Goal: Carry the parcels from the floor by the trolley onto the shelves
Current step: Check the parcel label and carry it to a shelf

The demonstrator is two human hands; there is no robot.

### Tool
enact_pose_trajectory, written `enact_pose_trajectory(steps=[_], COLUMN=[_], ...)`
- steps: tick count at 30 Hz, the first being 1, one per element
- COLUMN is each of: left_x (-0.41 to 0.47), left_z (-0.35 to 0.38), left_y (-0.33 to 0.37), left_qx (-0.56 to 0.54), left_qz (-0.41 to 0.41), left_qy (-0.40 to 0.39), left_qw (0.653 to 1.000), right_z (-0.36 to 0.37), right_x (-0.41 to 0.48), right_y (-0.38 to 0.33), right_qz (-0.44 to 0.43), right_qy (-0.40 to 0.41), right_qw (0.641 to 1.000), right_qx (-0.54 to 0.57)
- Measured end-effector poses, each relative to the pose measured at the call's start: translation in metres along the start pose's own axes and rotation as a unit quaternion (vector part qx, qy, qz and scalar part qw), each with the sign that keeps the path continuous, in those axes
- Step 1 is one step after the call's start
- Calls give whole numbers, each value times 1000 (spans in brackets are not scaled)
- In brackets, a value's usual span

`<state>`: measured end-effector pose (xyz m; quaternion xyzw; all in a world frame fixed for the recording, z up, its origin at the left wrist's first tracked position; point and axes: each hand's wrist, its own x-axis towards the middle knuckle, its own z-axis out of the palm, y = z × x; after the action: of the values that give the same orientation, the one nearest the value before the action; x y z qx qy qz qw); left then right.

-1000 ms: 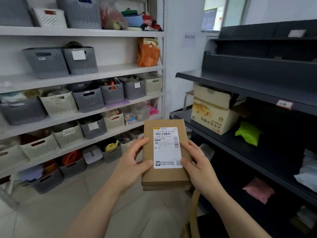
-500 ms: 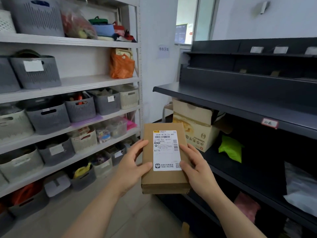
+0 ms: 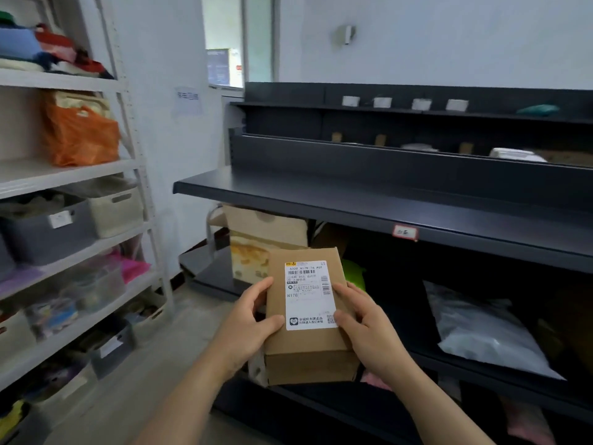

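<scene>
I see both hands holding the brown parcel (image 3: 308, 316) in mid-air before the dark shelves (image 3: 385, 200), left hand (image 3: 247, 326) and right hand (image 3: 369, 329) curled round its sides, its label (image 3: 309, 295) facing up, print mostly too blurred to read.

Soft, even indoor light, dim under the dark shelves (image 3: 369, 200), motion blur and wide-angle bending toward edges.
</scene>
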<state>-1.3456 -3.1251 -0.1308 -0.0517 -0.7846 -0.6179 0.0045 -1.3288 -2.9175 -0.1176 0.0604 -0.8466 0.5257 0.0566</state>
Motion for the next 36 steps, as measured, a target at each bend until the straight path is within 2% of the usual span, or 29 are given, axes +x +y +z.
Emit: enact_pose_trajectory(steps=[10,16,26,36], left_x=[69,93,129,193], left_z=[-14,-18,-3,30], left_y=[7,11,54,138], left_qx=[-3,-2,-26,-79], left_qz=[28,55,108,153], left_qy=[-132,-179,-182,-153], left_qw=[991,982,977,973], right_z=[14,19,-21,-110], right_x=[20,22,49,121], right_y=[-15,-28,-60,-86], right_qz=[67,79,45,19], right_qy=[114,169,211,240], right_qw=[991,982,976,969], right_qx=[0,-12,-35,-62])
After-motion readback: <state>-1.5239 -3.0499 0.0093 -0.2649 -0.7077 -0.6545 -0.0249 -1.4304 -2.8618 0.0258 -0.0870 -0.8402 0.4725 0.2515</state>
